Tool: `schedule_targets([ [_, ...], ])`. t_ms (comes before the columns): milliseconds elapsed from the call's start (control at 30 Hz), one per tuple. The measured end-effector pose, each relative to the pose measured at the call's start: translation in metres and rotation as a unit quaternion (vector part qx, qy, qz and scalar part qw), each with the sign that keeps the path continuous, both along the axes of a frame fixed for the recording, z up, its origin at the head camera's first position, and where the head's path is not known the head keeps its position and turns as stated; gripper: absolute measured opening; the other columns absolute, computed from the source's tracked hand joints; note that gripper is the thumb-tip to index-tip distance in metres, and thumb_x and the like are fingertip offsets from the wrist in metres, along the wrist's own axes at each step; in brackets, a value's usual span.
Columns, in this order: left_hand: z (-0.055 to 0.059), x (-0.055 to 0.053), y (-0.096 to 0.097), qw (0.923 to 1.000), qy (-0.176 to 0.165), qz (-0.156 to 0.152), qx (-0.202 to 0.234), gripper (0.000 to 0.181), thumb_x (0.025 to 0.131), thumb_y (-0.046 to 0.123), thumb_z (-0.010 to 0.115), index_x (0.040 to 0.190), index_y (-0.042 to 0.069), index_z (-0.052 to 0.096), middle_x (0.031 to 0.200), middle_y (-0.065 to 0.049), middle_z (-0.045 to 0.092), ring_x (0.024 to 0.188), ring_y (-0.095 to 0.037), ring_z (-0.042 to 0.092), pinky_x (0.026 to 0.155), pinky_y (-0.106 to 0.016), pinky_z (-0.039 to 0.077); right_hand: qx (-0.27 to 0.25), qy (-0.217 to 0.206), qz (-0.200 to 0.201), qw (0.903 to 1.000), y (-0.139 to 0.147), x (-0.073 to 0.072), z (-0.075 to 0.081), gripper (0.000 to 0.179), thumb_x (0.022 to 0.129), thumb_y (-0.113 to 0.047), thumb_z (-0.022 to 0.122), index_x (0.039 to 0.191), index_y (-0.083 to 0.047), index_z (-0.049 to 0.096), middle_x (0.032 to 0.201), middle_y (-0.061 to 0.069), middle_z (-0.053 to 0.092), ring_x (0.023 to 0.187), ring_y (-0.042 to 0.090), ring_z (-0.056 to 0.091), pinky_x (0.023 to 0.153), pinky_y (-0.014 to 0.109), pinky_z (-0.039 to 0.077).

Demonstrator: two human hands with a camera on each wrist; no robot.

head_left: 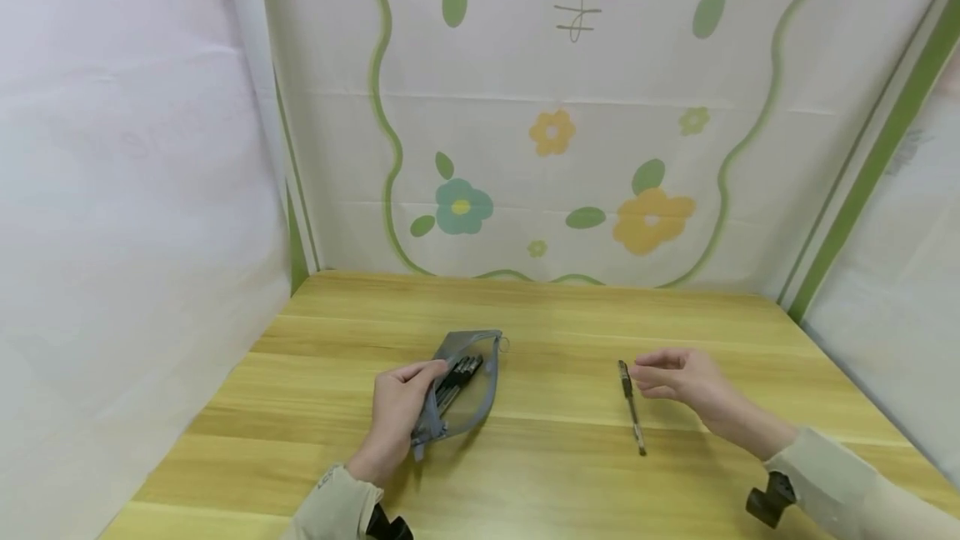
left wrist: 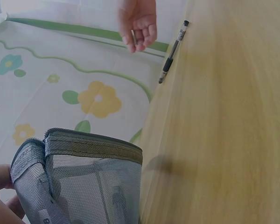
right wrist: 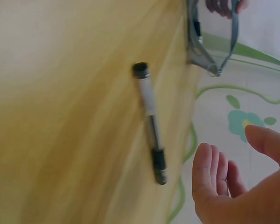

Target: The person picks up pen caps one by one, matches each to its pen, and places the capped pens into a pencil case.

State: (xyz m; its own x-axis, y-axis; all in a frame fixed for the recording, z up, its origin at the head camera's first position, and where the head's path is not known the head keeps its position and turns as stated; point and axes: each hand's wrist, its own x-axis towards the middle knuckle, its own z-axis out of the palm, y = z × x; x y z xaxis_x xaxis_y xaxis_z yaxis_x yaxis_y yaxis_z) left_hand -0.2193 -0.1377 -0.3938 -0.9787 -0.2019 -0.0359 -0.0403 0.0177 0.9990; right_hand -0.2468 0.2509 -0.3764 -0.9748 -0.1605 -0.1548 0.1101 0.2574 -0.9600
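Observation:
A grey mesh zip pouch (head_left: 486, 394) stands unzipped on the table, and my left hand (head_left: 402, 411) pinches its near left edge between thumb and fingers. Several black pens (head_left: 459, 380) lie inside it. To the right, a single clear-barrelled pen (head_left: 632, 407) with black ends rests on the wood. Just right of that pen's far end hovers my right hand (head_left: 686, 382), its thumb and fingers apart and nothing between them. In the right wrist view this hand (right wrist: 238, 182) is beside the pen (right wrist: 151, 123) without touching it.
The wood-grain table (head_left: 540, 482) is bounded by a flowered white cloth (head_left: 510, 148) at the back. White cloth also hangs on the left (head_left: 135, 190) and right sides. Each wrist carries a black camera (head_left: 771, 500).

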Motion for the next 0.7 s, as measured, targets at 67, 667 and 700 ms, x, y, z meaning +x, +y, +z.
schedule_targets([
  [67, -0.001, 0.000, 0.000, 1.0000, 0.000, 0.000, -0.001, 0.019, 0.073, 0.033, 0.072, 0.085, 0.019, 0.074, 0.095, 0.003, 0.066, 0.096, -0.011, 0.057, 0.084, -0.033, 0.044, 0.008, -0.006, -0.006, 0.9999, 0.002, 0.001, -0.004, 0.058, 0.077, -0.025, 0.070, 0.116, 0.010, 0.047, 0.111, 0.021, 0.055, 0.098, 0.037, 0.054, 0.082, 0.039, 0.046],
  [667, -0.001, -0.001, 0.001, 1.0000, 0.000, 0.001, 0.003, 0.022, 0.072, 0.034, 0.072, 0.086, 0.018, 0.074, 0.095, 0.003, 0.066, 0.096, -0.011, 0.057, 0.083, -0.033, 0.045, 0.041, 0.006, -0.023, 0.9989, 0.020, -0.013, -0.022, 0.064, 0.076, -0.024, 0.071, 0.123, 0.008, 0.043, 0.117, 0.021, 0.052, 0.099, 0.029, 0.056, 0.086, 0.040, 0.043],
  [700, -0.001, -0.001, 0.001, 1.0000, 0.002, 0.001, 0.002, 0.022, 0.073, 0.034, 0.072, 0.086, 0.017, 0.074, 0.095, 0.003, 0.066, 0.096, -0.012, 0.057, 0.083, -0.033, 0.045, 0.044, 0.005, -0.023, 0.9987, 0.020, -0.014, -0.022, 0.064, 0.076, -0.024, 0.071, 0.123, 0.008, 0.043, 0.117, 0.020, 0.052, 0.099, 0.029, 0.056, 0.086, 0.040, 0.043],
])
